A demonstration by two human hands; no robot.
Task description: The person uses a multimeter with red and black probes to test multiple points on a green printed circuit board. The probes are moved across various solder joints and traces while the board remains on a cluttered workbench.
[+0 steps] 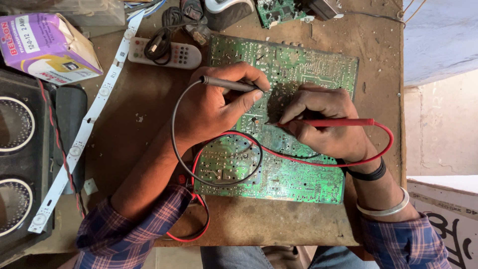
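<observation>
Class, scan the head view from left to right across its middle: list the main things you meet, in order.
Black speaker cabinet → white LED strip → left hand holding the black test probe → right hand holding the red test probe → pale wall.

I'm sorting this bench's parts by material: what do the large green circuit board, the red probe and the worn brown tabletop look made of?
The large green circuit board looks like rigid laminate under a glossy green coating, dotted with dull silvery solder points. The red probe in the right hand seems smooth moulded plastic; its tip is too small to judge. The worn brown tabletop looks like matte wood or board, scuffed and stained.
</observation>
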